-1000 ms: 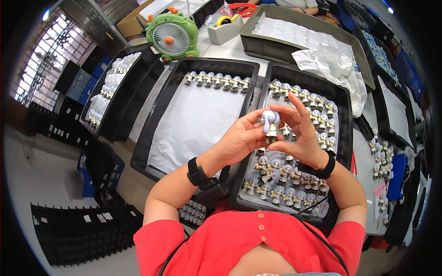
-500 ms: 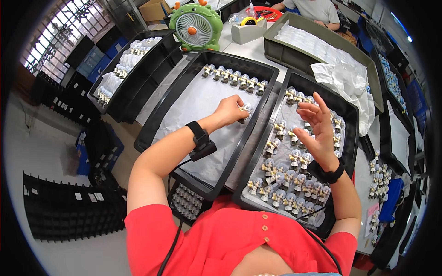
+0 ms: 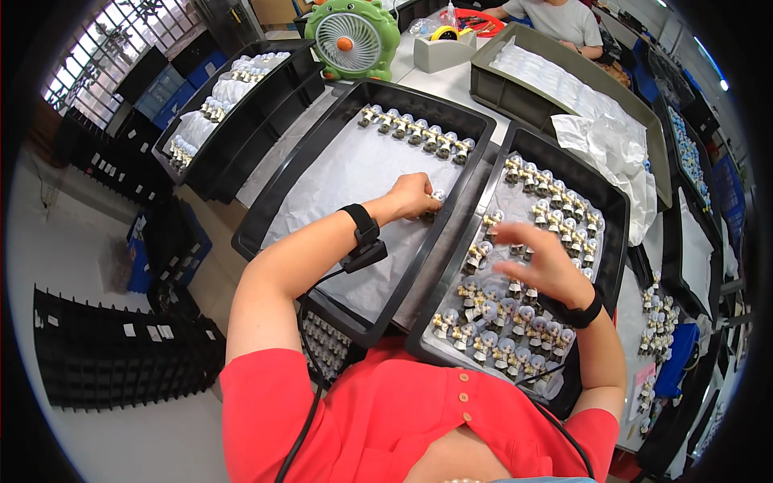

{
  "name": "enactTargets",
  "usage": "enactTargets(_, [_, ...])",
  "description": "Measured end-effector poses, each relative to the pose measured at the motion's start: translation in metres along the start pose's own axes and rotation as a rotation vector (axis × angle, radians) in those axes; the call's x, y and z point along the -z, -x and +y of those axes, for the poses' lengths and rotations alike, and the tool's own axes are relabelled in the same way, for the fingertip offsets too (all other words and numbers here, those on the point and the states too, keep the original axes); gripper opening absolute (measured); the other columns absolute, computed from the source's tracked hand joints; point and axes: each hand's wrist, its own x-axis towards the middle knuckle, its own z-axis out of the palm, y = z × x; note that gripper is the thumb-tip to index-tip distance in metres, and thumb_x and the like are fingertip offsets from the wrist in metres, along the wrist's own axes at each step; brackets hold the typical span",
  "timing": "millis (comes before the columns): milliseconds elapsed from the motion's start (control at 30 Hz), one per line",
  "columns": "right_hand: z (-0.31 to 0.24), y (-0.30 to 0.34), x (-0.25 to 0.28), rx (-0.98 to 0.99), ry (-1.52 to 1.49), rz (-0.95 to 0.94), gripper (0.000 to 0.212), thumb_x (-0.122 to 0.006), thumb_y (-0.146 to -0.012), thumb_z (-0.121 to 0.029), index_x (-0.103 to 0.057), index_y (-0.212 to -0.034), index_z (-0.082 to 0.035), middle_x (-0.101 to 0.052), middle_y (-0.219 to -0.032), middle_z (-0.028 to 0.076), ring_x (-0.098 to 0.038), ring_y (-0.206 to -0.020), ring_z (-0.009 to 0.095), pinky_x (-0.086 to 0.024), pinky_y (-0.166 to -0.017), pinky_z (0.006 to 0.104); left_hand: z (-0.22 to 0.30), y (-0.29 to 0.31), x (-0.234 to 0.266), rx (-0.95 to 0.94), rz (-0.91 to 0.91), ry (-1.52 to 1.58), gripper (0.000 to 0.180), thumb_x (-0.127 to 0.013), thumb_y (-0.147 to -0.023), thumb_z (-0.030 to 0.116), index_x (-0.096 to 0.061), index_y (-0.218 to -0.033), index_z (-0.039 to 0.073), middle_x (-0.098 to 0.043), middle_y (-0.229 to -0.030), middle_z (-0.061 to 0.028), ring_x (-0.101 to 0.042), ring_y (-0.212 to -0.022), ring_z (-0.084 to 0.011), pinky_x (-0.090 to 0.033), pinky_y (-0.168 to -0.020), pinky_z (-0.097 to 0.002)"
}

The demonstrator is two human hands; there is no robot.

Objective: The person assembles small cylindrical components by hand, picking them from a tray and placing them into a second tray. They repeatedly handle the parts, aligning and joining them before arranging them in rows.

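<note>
Far left: black bin [image 3: 258,113] of figurines [image 3: 216,109], white padding | Left tray [image 3: 400,294]: white paper [image 3: 330,177], figurine row [image 3: 416,131] at far end | Left hand [image 3: 415,196]: pinching a single figurine [image 3: 438,196] near that tray's right wall | Right hand [image 3: 549,266]: thumb and fingers wide apart over right tray [image 3: 617,217], crowded with figurines | Far right: olive bin [image 3: 515,95], pale sheets [image 3: 555,77] inside

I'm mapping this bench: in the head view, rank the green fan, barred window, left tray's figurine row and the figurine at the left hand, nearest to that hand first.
1. Figurine: touching the left hand.
2. Figurine row: far end of the left tray.
3. Green fan: beyond the tray, slightly left.
4. Barred window: far left background.
</note>
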Motion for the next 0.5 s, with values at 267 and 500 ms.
enactTargets(267, [-0.019, 0.017, -0.026, 0.006, 0.213, -0.548, 0.050, -0.080, -0.065, -0.021, -0.054, -0.103, -0.003, -0.055, -0.095, 0.014, -0.058, -0.087, 0.035, -0.048, -0.074, 0.0411, 0.000, 0.003, 0.003, -0.015, -0.011, 0.003, 0.036, -0.076, -0.073, 0.019, -0.056, -0.093, -0.004, -0.062, -0.068, -0.0093, -0.059, -0.052, -0.0145, -0.049, -0.047, -0.0281])
enactTargets(500, [-0.009, 0.022, -0.042, 0.025, 0.241, -0.512, 0.045, -0.075, -0.065, -0.011, -0.054, -0.104, -0.003, -0.053, -0.095, 0.016, -0.059, -0.085, 0.035, -0.048, -0.073, 0.0422, 0.011, -0.001, 0.028, -0.233, 0.172, -0.114, 0.038, -0.072, -0.079, 0.028, -0.060, -0.106, 0.004, -0.063, -0.089, -0.0078, -0.060, -0.082, -0.0116, -0.050, -0.068, -0.0292])
